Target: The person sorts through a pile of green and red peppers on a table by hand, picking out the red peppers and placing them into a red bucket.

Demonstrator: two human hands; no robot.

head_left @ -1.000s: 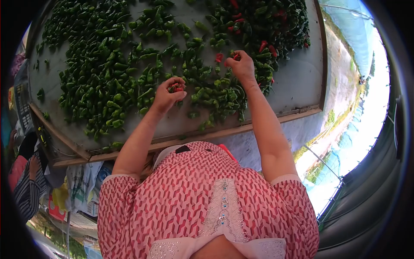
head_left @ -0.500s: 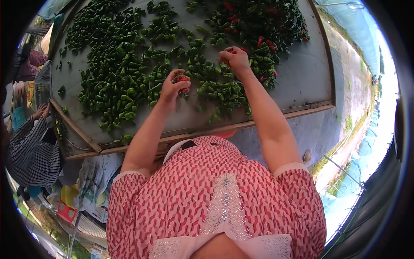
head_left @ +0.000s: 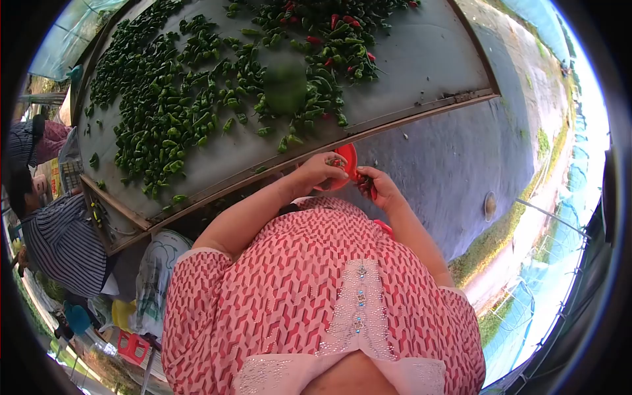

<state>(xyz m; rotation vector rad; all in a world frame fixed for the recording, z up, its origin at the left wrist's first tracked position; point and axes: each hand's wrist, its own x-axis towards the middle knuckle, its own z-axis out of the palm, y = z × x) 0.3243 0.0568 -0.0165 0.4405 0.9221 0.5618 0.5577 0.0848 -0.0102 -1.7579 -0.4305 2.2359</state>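
Across the tabletop (head_left: 431, 56), from near its left edge to past its middle, lie many green peppers (head_left: 155, 115); each seems light, firm and smooth, maybe slightly slippery, so a gentle hold around the middle or stem should be enough. Just beyond the near edge, the left hand (head_left: 326, 170) is curled around some reddish peppers (head_left: 336, 162), in front of a red container (head_left: 351, 157). Toward the far edge lie red peppers (head_left: 345, 21), perhaps softer and easier to bruise. Rightmost, the right hand (head_left: 383, 187) grasps dark red peppers (head_left: 365, 187) beside the container; whether it touches the rim, I cannot tell.
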